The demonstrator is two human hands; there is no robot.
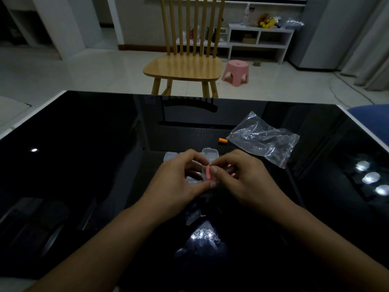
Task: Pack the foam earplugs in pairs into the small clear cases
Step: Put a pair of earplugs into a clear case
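Observation:
My left hand (179, 182) and my right hand (244, 180) meet over the middle of the black glass table (84, 165). Between their fingertips they pinch a small clear case (204, 173) with a pink foam earplug (208, 173) showing in it. Another pink glow shows under my right fingers. Two more clear cases lie just behind the hands, one at the left (171, 155) and one at the right (209, 153). A further clear case (192, 180) lies under my left fingers. A single orange earplug (223, 141) lies on the table beyond them.
An empty crumpled clear plastic bag (263, 138) lies to the right of the orange earplug. A wooden chair (183, 66) and a pink stool (236, 71) stand on the floor past the table's far edge. Bright lamp reflections sit on the glass.

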